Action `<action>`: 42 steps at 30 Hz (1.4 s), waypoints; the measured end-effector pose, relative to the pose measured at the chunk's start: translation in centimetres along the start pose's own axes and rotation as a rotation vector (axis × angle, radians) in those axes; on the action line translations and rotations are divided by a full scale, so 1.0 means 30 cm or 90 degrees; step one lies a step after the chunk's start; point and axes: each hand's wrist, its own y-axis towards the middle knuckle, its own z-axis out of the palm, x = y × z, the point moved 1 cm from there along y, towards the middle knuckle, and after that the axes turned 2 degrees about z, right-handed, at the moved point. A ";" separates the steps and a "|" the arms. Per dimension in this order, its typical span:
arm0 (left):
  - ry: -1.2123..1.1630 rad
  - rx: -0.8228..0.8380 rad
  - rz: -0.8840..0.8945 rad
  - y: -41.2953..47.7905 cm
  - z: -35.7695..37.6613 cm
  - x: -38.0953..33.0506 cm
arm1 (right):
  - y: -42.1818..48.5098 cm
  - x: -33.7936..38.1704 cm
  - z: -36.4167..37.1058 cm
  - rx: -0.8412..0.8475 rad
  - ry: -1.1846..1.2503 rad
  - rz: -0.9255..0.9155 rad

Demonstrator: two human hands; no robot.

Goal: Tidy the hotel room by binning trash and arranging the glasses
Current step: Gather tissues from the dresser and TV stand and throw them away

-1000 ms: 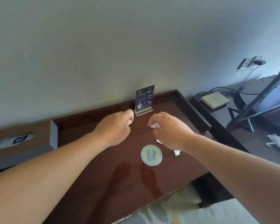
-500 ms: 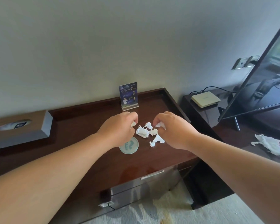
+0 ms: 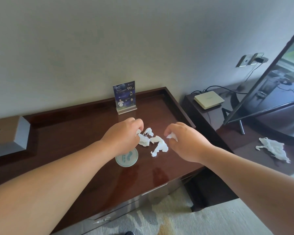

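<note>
My left fingers: curled in tight. They pinch a white scrap of paper at the tips.
My right fingers: curled in too. They pinch a white lump of paper.
My left hand: low over the table, back of the hand up, arm bare.
My right hand: low over the table too, near the right edge.
Trash: torn paper bits lie on the table between my two hands. Some touch my left fingertips. I cannot tell if the scrap I pinch is joined to them.
Coaster: round, pale green, flat on the table. My left hand hides its top edge. It is just beside the paper bits.
Sign: a small dark blue card in a clear stand, upright at the back by the wall.
Table: dark shiny wood with a raised rim at the back and right side.
Tissue box: grey, at the far left edge.
Low desk: on my right, lower than the table.
More trash: a crumpled tissue lies on the low desk, well apart from my hands.
White box: flat, at the back of the low desk, with black wires.
TV: big and dark, stands on the low desk.
Carpet: pale, on the floor below the table.
</note>
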 end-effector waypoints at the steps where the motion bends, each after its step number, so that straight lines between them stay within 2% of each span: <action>1: -0.002 0.002 0.002 0.011 0.007 0.006 | 0.010 -0.003 0.002 0.001 0.000 0.006; 13: -0.008 0.067 -0.038 0.093 0.129 0.044 | 0.150 -0.081 0.093 0.082 -0.013 -0.002; 19: -0.008 0.078 -0.115 0.098 0.178 0.031 | 0.238 -0.152 0.151 0.136 -0.006 -0.043; 29: -0.017 0.037 -0.229 0.089 0.199 -0.011 | 0.339 -0.218 0.179 0.193 -0.014 -0.122; 42: -0.060 0.019 -0.260 0.117 0.230 0.048 | 0.363 -0.259 0.347 0.236 -0.077 -0.141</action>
